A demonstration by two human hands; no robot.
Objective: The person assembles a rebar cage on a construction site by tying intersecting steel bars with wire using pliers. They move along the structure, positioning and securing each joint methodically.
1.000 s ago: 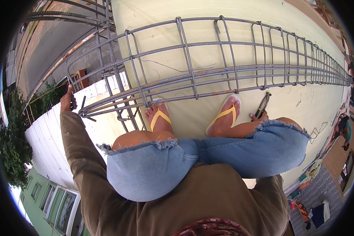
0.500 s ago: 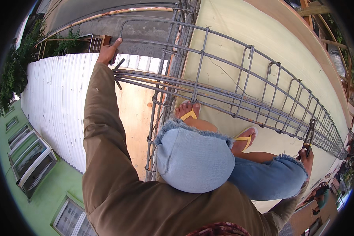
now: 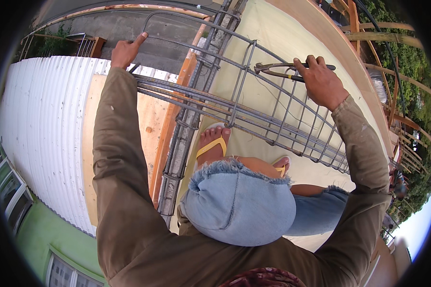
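A long rebar cage [image 3: 256, 44] of thin bars and square stirrups runs from the upper left to the right. My left hand [image 3: 125, 52] is closed around the bent end of its upper bar; some fingers are hidden. Just below that hand, a bundle of straight steel bars [image 3: 170, 91] sticks out of the cage. My right hand [image 3: 321, 81] is raised over the cage's upper bars and grips pincers [image 3: 277, 70] with dark handles. Their jaws point left toward a stirrup; whether they touch it I cannot tell.
My feet in yellow-strapped flip-flops [image 3: 215, 146] stand on pale boarding [image 3: 273, 21]. Another run of rebar [image 3: 175, 148] crosses at the boarding's left edge, beside an orange beam [image 3: 165, 143]. Beyond lie white corrugated sheeting [image 3: 48, 134] and a green building [image 3: 38, 244]. Wooden poles [image 3: 388, 38] rise at right.
My right hand has come up and left with the pincers, from low beside my right knee to above the cage. My left hand stays at the bar's end. The view has shifted.
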